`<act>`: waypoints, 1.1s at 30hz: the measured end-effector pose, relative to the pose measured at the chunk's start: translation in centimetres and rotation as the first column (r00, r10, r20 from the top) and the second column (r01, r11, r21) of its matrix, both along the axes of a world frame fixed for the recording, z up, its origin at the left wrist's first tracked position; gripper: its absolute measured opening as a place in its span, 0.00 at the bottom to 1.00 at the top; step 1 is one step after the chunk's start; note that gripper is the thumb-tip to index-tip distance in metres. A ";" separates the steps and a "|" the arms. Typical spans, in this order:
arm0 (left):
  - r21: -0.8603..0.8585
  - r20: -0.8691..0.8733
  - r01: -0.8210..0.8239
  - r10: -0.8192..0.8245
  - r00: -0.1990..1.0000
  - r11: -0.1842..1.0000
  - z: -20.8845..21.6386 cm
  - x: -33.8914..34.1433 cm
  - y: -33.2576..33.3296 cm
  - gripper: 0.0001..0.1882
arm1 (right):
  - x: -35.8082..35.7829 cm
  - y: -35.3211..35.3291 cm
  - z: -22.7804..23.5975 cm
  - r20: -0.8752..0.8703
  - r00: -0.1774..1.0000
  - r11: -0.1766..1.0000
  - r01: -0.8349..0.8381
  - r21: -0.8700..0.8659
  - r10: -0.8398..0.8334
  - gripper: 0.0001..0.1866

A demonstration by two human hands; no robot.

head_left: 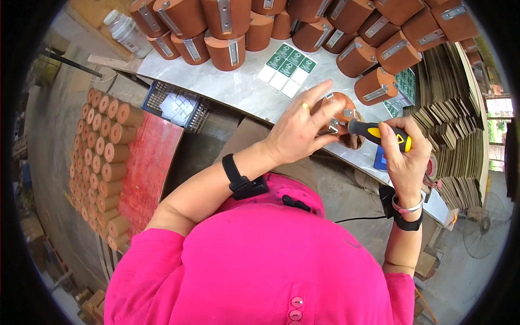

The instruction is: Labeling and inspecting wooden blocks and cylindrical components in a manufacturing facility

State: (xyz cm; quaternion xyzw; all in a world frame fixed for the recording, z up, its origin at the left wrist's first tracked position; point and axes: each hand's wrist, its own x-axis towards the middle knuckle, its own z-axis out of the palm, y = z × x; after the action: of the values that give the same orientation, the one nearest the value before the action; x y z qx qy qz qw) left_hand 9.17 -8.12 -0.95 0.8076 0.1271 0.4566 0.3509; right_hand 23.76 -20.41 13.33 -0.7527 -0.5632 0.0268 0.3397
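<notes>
On the grey table, a brown wooden cylinder [353, 142] with metal pieces fitted to it lies in front of me. My left hand [299, 125] grips it from the left, thumb and fingers spread about its near face. A ring shows on one finger. My right hand [406, 154] is closed around the yellow and black handle of a screwdriver [372, 131]. The tool points left, its working end close to the metal pieces and my left fingertips. Its exact contact with a screw is hidden.
Finished-looking brown cylinders with metal strips [225, 52] are stacked along the back. Green and white label sheets [287, 69] lie before them. Cardboard stacks [455, 97] rise at right. At left are a blue basket [153, 100], a red board [154, 157] and rows of bare cylinders [112, 153].
</notes>
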 end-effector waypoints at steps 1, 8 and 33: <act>0.206 0.023 -0.056 0.052 0.998 0.977 0.0 -0.1 0.0 0.36 | 0.2 -0.3 0.0 -0.015 0.999 1.000 0.029 0.011 -0.029 0.08; 0.297 0.046 -0.044 0.032 0.998 0.954 -0.1 0.2 0.2 0.26 | 3.9 -4.9 -1.1 -0.227 0.932 0.933 0.322 0.161 -0.282 0.07; -0.931 0.300 0.341 -0.259 0.918 0.132 3.0 1.1 3.9 0.34 | 1.4 0.6 -13.6 0.268 0.960 0.994 0.059 0.086 -0.081 0.20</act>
State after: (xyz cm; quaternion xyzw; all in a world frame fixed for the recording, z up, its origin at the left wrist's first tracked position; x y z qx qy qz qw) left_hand 10.25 -4.26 2.03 0.3972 0.2094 0.2201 0.8660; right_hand 25.15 -19.77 -0.22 -0.7551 -0.5780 -0.1102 0.2892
